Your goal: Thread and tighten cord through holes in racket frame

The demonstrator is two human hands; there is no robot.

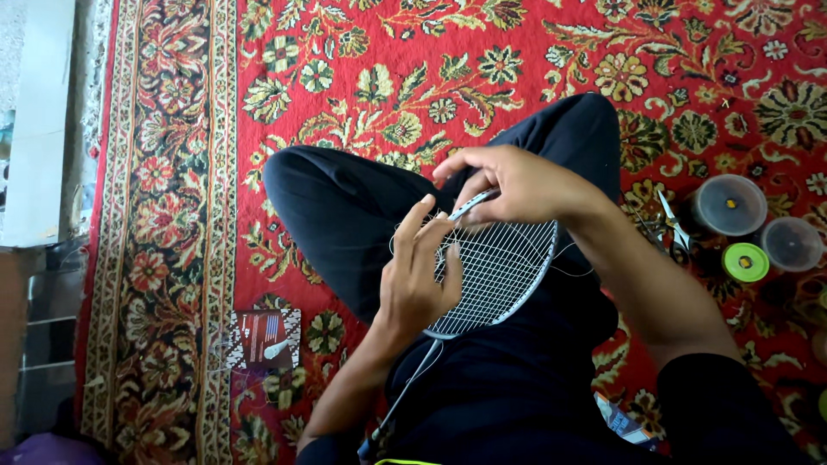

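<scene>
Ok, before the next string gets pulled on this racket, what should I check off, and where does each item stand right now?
1. Racket steadied on the lap: ok, its head lies across the dark trousers.
2. Left hand on the strings: ok, fingers spread over the string bed.
3. Right hand gripping the top of the frame: ok, fingers pinched at the rim.
4. Loose string free of tangles: cannot tell, too thin to follow.
5. Scissors within reach: ok, on the carpet to the person's right.
6. String reel nearby: ok, beside two round tubs.
</scene>
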